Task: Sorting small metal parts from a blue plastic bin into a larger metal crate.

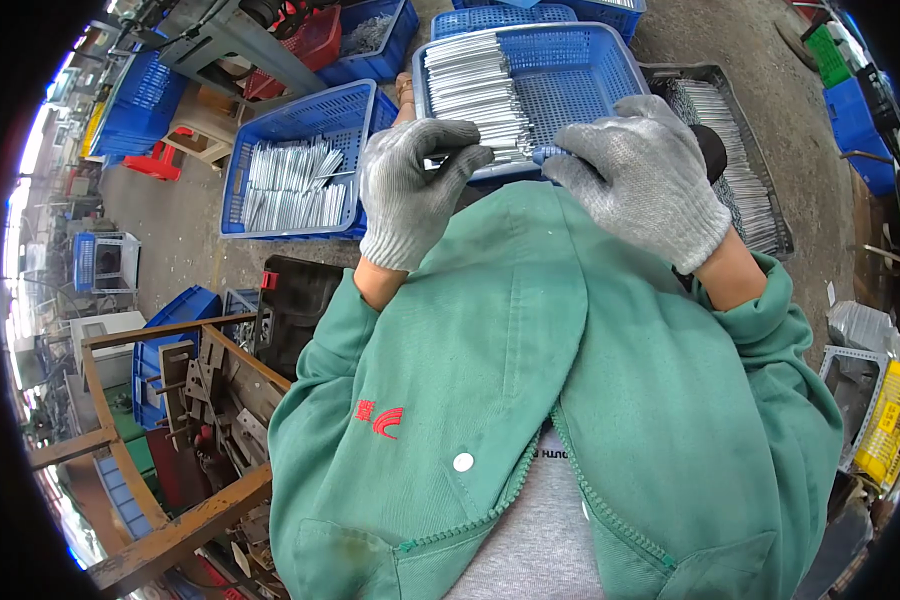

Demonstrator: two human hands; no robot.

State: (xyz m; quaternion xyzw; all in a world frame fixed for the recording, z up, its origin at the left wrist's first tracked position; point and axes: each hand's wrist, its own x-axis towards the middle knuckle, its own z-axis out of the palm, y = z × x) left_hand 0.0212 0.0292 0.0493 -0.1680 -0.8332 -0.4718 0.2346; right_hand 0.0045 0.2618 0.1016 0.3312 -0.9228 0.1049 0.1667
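Observation:
My left hand (410,180), in a grey knit glove, is closed in a pinch, thumb against fingers. Whatever lies between its fingertips is too small to make out. Opposite it, my right hand (645,170), gloved alike, pinches a small blue piece (547,155) whose kind I cannot tell. Both hands hover at the near edge of a large blue plastic crate (625,75). Silvery metal rods (475,95) lie stacked in that crate's left half, just beyond the fingertips.
Left of my left hand, another blue crate (232,215) holds looser metal rods (295,190). A dark crate (785,235) of rods (735,150) stands at the right. A rusty metal frame (185,525) is at lower left; a yellow package (890,425) lies at far right.

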